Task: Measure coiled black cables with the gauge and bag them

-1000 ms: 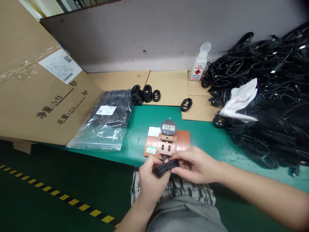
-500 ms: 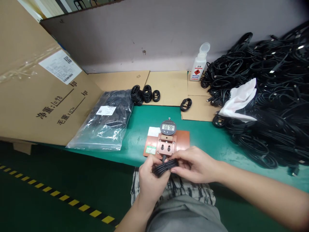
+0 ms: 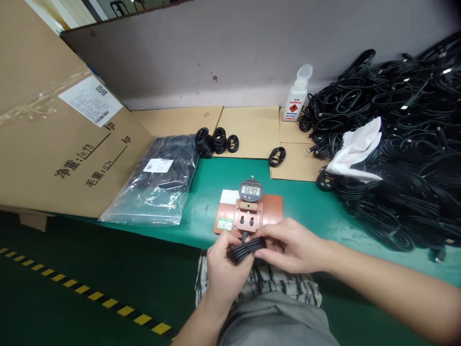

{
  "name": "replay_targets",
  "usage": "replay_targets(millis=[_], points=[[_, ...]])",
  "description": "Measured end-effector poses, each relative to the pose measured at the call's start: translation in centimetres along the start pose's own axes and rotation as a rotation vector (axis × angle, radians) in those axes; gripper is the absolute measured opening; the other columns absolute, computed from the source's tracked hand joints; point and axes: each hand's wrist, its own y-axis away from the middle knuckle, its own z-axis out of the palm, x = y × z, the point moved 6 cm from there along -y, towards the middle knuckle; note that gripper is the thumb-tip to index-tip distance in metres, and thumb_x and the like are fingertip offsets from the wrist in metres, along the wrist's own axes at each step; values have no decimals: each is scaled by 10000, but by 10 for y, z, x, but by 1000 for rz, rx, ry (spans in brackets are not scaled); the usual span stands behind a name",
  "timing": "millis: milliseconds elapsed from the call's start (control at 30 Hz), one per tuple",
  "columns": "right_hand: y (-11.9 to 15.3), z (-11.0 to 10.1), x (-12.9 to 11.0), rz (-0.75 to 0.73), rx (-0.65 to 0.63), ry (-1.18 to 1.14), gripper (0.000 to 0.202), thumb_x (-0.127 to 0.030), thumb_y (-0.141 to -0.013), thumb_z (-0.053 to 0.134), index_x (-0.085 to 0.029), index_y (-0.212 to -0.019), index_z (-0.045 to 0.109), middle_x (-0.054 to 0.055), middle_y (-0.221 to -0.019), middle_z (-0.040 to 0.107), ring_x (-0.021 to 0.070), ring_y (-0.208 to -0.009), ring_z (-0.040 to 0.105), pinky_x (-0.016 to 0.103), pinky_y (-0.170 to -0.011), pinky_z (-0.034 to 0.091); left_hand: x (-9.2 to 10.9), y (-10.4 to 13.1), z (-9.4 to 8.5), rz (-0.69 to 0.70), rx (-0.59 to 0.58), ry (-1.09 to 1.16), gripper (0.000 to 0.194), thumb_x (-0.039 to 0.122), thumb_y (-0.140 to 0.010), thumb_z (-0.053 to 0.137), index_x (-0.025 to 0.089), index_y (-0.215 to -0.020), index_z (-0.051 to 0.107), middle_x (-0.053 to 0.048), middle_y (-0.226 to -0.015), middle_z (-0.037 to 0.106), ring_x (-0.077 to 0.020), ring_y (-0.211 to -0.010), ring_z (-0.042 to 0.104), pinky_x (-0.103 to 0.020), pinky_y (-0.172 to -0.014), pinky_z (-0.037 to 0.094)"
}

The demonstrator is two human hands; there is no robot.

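Note:
A coiled black cable (image 3: 246,250) is held between my two hands at the table's front edge. My left hand (image 3: 227,264) is closed around the coil's left side. The fingers of my right hand (image 3: 288,246) pinch its right side. One black connector (image 3: 245,236) of the cable points up against the front of a copper-coloured measuring fixture (image 3: 248,218); its tip is hidden there. On top of the fixture sits a round digital gauge (image 3: 251,190), its display showing digits that look like 6690.
A large pile of black cables (image 3: 389,144) with a white cloth (image 3: 356,151) covers the right side. Behind stand a white bottle (image 3: 296,96) and several cable coils (image 3: 204,142). Left are a clear bag of cables (image 3: 154,178) and a cardboard box (image 3: 54,129).
The gauge reading has gone from about 6678 to about 6690. Both hands and the cable stay in the same place.

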Motion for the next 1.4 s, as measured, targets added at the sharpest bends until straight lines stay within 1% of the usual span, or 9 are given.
replay_targets(millis=[233, 467, 533, 600, 700, 867, 1000, 1167, 1400], points=[[1, 1, 0, -4, -1, 13, 223, -296, -917, 605, -135, -1060, 664, -32, -530, 586, 90, -418, 501, 188, -438, 361, -2, 2, -1, -5, 3, -50, 271, 226, -748, 729, 205, -663, 472, 67, -564, 548, -88, -464, 499, -177, -444, 389], [2, 1, -1, -72, 27, 3, 259, -317, -893, 650, -127, -1069, 649, -25, -551, 619, 93, -435, 551, 181, -451, 409, -10, 29, -10, -34, 37, -44, 170, 200, -781, 669, 201, -687, 527, 57, -607, 523, -94, -500, 490, -191, -485, 415], [3, 1, 1, -35, 22, -47, 268, -302, -882, 659, -119, -1077, 647, -27, -551, 614, 89, -432, 549, 173, -443, 416, -10, 36, -8, -82, 35, 16, 160, 254, -814, 669, 196, -702, 571, 44, -605, 545, -102, -505, 503, -204, -497, 424], [3, 1, 2, -14, 24, -92, 272, -293, -876, 660, -111, -1079, 652, -24, -557, 608, 86, -435, 540, 169, -442, 424, -13, 41, -4, -211, 15, 118, 175, 336, -850, 665, 193, -762, 614, 41, -572, 561, -110, -488, 518, -216, -502, 434], [2, 0, 3, 37, 16, -161, 270, -291, -872, 662, -101, -1064, 670, -19, -566, 597, 71, -428, 502, 159, -426, 401, -21, 45, 8, -432, -85, 348, 246, 432, -874, 655, 188, -869, 625, 53, -500, 550, -111, -431, 519, -215, -467, 427], [3, 5, 9, 223, -71, -353, 259, -367, -856, 684, -112, -893, 664, -25, -559, 567, 66, -454, 475, 158, -421, 356, -27, 47, 23, -526, -317, 590, 345, 491, -832, 702, 167, -924, 629, 39, -509, 557, -115, -406, 524, -221, -435, 434], [3, 9, 11, 314, -119, -512, 320, -428, -825, 724, -121, -822, 633, -41, -575, 536, 60, -485, 453, 165, -446, 346, -29, 47, 17, -502, -334, 568, 346, 457, -807, 742, 166, -973, 656, 9, -596, 609, -130, -476, 581, -235, -485, 492], [2, 7, 15, 366, -28, -559, 359, -454, -835, 722, -120, -945, 653, -58, -577, 508, 57, -483, 424, 178, -462, 323, -26, 41, 1, -366, -273, 397, 237, 321, -850, 718, 192, -1043, 667, -23, -708, 690, -151, -584, 653, -236, -570, 542], [2, 5, 16, 330, 69, -560, 392, -344, -751, 816, -130, -1037, 655, -58, -619, 550, 55, -517, 475, 170, -496, 385, -25, 39, 2, -295, -137, 380, 179, 298, -865, 700, 210, -1018, 671, -22, -727, 718, -148, -545, 672, -224, -541, 554]])
